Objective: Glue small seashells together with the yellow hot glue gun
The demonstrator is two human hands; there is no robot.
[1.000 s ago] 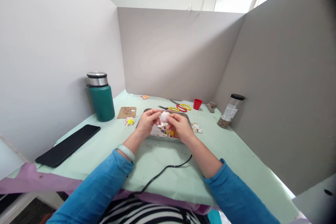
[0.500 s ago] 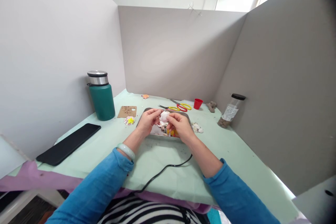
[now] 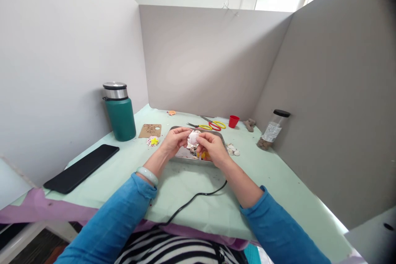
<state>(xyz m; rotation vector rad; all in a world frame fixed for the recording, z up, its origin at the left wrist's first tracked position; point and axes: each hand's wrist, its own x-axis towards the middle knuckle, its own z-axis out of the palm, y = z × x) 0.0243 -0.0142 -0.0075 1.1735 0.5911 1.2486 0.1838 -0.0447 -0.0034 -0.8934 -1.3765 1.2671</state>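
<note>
Between my hands is a small white scalloped disc point(image 3: 193, 137) with a pinkish dotted edge. My left hand point(image 3: 176, 141) pinches its left side with thumb and fingertips. From the right, my right hand point(image 3: 213, 145) grips the opposite edge, fingers curled. Both hands are above a metal tray point(image 3: 183, 159), which holds small stones or shells and something yellow-orange, partly hidden by my right hand. Left of the tray lies a dotted white disc with a yellow flower point(image 3: 153, 141).
Behind the tray lie scissors with yellow point(image 3: 205, 127) and red handles, near a red cup point(image 3: 234, 121). A green bottle point(image 3: 120, 117) and black slab point(image 3: 82, 168) are left. A jar point(image 3: 272, 131) leans against the right panel. A black cord point(image 3: 198, 195) crosses the front.
The white disc has tilted slightly between my fingers, and its dotted face shows a little differently. Both hands stay almost in place; the view has shifted slightly.
</note>
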